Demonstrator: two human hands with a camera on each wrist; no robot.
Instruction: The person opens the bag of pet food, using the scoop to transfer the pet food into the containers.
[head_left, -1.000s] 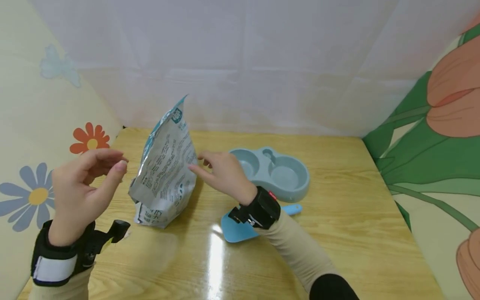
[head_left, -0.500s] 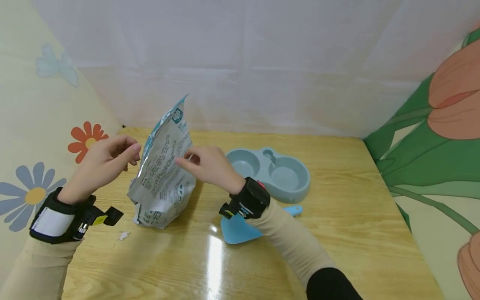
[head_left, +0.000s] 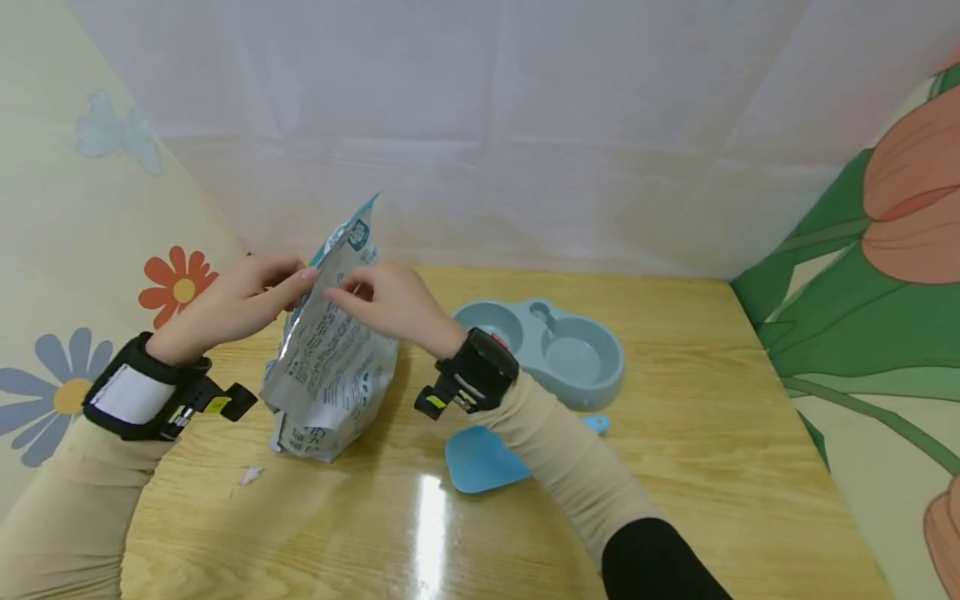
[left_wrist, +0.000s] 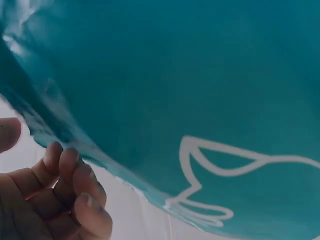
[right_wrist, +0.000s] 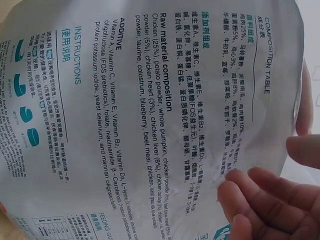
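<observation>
Both hands pinch the upper edge of the standing pet food bag: left hand and right hand, fingertips clamped on the film. Below them it rests on the table; uneven pulling could tip it towards the blue bowl, spilling contents

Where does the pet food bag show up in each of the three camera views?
Head view: the pet food bag stands left of centre on the table, its upper edge pinched between the left hand and the right hand.
Left wrist view: its teal front fills the frame.
Right wrist view: its silver back with printed ingredients fills the frame.
Shared landmark: the bag's teal and silver foil.
</observation>
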